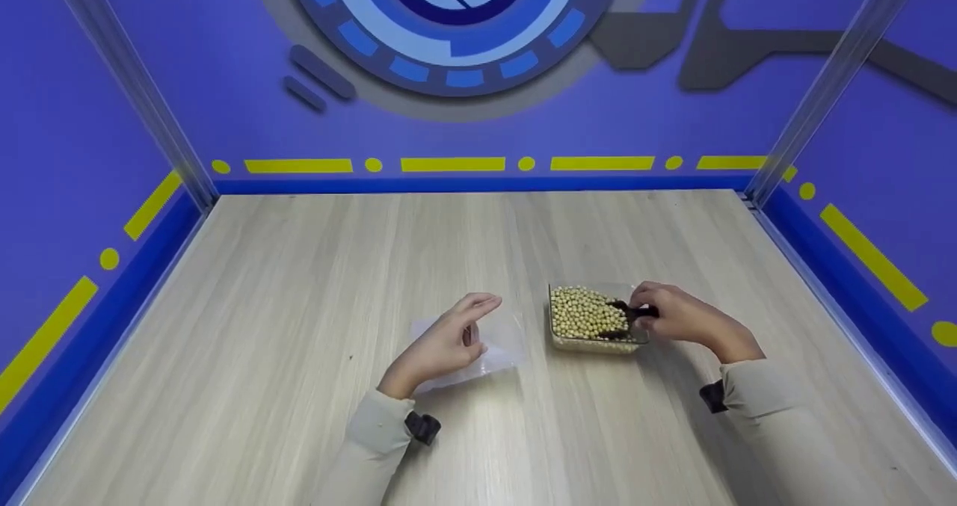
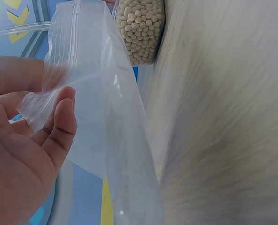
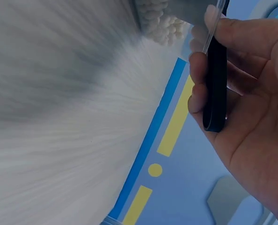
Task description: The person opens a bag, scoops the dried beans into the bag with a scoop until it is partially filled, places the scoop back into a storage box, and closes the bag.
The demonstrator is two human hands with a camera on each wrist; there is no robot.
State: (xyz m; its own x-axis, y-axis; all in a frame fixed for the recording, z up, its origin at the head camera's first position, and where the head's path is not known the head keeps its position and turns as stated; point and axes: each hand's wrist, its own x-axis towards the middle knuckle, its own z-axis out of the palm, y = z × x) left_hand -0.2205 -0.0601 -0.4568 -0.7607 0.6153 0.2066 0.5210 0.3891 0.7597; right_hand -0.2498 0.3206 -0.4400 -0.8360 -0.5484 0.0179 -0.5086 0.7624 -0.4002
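My left hand (image 1: 441, 345) holds a clear plastic zip bag (image 1: 505, 341) by its mouth, with the thumb and fingers at the zip edge. In the left wrist view the bag (image 2: 125, 140) hangs beside the fingers; no contents show in it. To its right stands a clear rectangular container (image 1: 598, 347) full of pale yellow soybeans (image 1: 583, 312). My right hand (image 1: 688, 318) grips a black scoop (image 1: 641, 312) at the container's right side, the scoop's head among the beans. In the right wrist view the scoop's handle (image 3: 216, 89) lies across the fingers.
Everything stands on a light wood-grain table (image 1: 262, 326). Blue panels (image 1: 463, 136) with yellow marks enclose its back and both sides, with metal posts (image 1: 815, 102) at the back corners.
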